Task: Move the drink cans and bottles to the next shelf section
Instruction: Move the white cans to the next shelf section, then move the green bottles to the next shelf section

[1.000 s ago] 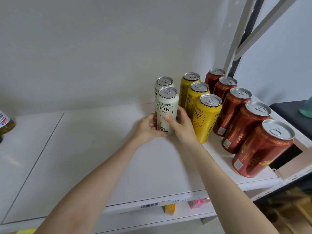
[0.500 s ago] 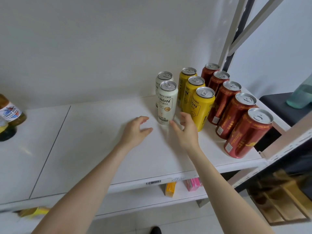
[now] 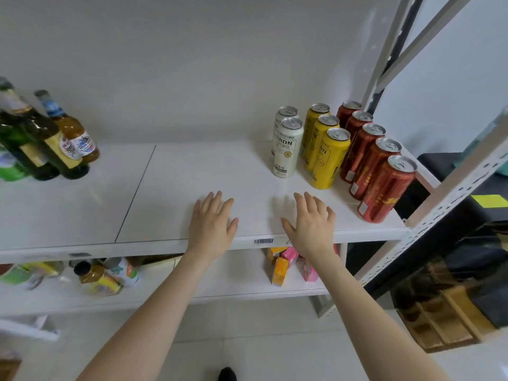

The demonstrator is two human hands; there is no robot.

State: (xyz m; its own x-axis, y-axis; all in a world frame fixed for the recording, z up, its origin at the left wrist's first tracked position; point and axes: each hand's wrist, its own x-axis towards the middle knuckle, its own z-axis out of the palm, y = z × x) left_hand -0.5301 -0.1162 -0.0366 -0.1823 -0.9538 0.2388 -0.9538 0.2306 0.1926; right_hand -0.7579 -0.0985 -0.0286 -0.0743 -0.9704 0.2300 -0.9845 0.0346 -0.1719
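Observation:
On the right section of the white shelf [image 3: 209, 171] stand rows of cans: two white cans [image 3: 287, 149], three yellow cans [image 3: 328, 158] and several red cans [image 3: 384, 188] furthest right. On the left section stand dark glass bottles [image 3: 46, 144] with yellow and white labels. My left hand [image 3: 211, 225] and my right hand [image 3: 312, 224] hover over the shelf's front edge, fingers straight, holding nothing, well short of the cans.
A grey slotted upright [image 3: 450, 193] and diagonal braces [image 3: 412, 48] border the shelf on the right. The lower shelf holds small orange and pink cartons [image 3: 283, 266] and a few bottles [image 3: 96, 276]. A wooden rack [image 3: 445, 314] sits on the floor at right.
Both hands let go of the front white can and drew back toward the shelf's front edge. The view pulled back and left, bringing the bottles on the left section into sight.

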